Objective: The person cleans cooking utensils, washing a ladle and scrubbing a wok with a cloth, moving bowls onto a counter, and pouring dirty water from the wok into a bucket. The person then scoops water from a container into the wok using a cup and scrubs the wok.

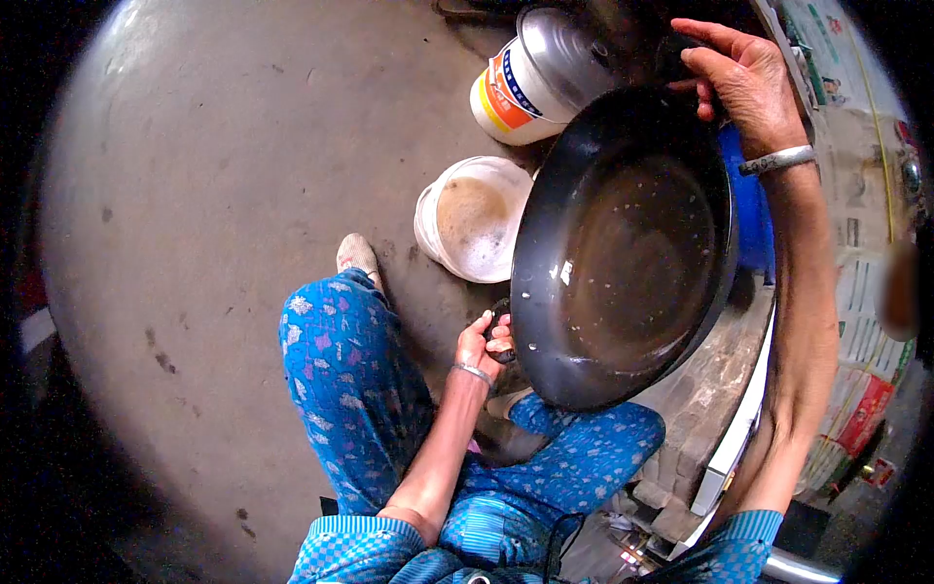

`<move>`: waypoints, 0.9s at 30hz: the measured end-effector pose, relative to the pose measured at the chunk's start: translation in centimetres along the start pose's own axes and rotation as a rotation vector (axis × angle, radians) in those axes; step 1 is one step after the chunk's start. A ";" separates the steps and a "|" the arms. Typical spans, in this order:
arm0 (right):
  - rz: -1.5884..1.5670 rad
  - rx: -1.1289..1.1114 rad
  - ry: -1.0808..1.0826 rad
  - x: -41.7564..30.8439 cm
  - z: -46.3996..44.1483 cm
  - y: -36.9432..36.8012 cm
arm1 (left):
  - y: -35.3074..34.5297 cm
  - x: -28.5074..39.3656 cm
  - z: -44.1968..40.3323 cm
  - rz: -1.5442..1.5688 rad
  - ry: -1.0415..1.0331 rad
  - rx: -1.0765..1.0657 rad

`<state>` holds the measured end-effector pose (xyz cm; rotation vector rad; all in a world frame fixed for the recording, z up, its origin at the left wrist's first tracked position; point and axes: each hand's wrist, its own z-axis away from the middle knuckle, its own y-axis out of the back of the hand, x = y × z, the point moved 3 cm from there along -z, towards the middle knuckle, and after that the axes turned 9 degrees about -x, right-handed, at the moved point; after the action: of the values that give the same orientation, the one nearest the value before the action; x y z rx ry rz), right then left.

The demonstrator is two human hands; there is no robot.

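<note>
A large black wok is tilted up in front of me, its inside facing me, wet, with droplets and small pale specks. My left hand is closed around the dark side handle at the wok's lower left. At the upper right, my right hand grips the opposite side by its far handle, which is mostly hidden against the dark background. Beside the wok's left edge stands a white bucket with cloudy, foamy liquid in it.
Behind it stands a white bucket with an orange label, a metal lid tilted over it. A blue container shows behind the wok. To the right is a surface covered with printed paper. The concrete floor spreads left.
</note>
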<state>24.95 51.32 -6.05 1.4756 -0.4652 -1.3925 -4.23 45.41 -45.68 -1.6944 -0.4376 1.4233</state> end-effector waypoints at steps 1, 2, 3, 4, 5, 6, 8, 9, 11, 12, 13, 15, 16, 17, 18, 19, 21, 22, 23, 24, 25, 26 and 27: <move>0.017 0.000 -0.011 0.2 0.0 0.1 | -0.8 -0.1 0.4 0.059 0.020 0.167; 0.014 0.002 -0.014 0.3 0.2 0.1 | -2.2 -0.4 0.7 0.118 0.040 0.333; 0.010 0.012 -0.007 0.3 0.3 0.1 | -3.3 -0.5 0.6 0.114 0.041 0.337; 0.008 0.023 0.000 0.2 0.4 0.1 | -4.0 -0.6 0.5 0.117 0.002 0.417; 0.006 0.028 -0.002 0.3 0.5 0.1 | -4.1 -0.7 0.5 0.119 -0.036 0.497; 0.010 0.023 -0.007 0.6 0.6 0.2 | -4.0 -0.7 0.5 0.115 -0.027 0.499; -0.001 0.029 -0.011 0.9 0.9 0.2 | -3.9 -0.6 0.6 0.117 -0.015 0.492; -0.002 0.034 -0.015 1.3 1.1 0.4 | -3.8 -0.7 0.5 0.114 -0.009 0.495; -0.005 0.037 -0.024 1.7 1.4 0.6 | -3.6 -0.6 0.5 0.073 -0.013 0.473; -0.005 0.046 -0.025 1.7 1.8 0.8 | -3.5 -0.5 0.5 0.067 -0.006 0.472; 0.012 0.070 -0.046 1.8 2.4 1.1 | -3.4 -0.4 0.5 0.060 -0.018 0.471; 0.042 0.127 -0.077 1.8 4.1 1.9 | -3.5 -0.1 0.4 0.047 -0.020 0.461; 0.072 0.154 -0.091 2.1 5.1 2.6 | -3.6 0.1 0.5 -0.038 -0.035 0.469; 0.101 0.181 -0.106 2.7 6.2 3.5 | -3.6 0.4 0.5 -0.124 -0.050 0.478; 0.112 0.236 -0.135 4.0 7.4 4.2 | -3.9 0.4 0.5 -0.118 -0.046 0.474; 0.063 0.276 -0.132 5.0 8.9 4.8 | -4.1 0.5 0.5 -0.189 -0.046 0.520; -0.033 0.372 -0.188 7.4 11.9 5.8 | -3.8 1.0 0.5 -0.348 -0.019 0.535; -0.115 0.409 -0.213 9.2 13.6 6.3 | -3.8 1.1 0.4 -0.417 -0.009 0.564; -0.203 0.457 -0.229 9.7 16.5 7.3 | -5.3 0.4 1.0 -0.563 -0.021 0.623; -0.184 0.506 -0.265 10.1 18.6 7.4 | -6.3 0.1 1.2 -0.633 -0.006 0.685; -0.249 0.566 -0.296 11.1 20.8 7.5 | -7.1 -0.2 1.3 -0.704 0.012 0.744; -0.315 0.617 -0.305 12.7 23.1 7.6 | -7.4 -0.4 1.3 -0.735 0.003 0.753; -0.375 0.665 -0.315 14.3 25.4 7.6 | -7.6 -0.6 1.4 -0.759 -0.004 0.760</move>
<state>8.43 26.42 -2.49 1.9462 -0.9558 -1.8939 -3.78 49.86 -39.39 -0.7743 -0.4049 0.8510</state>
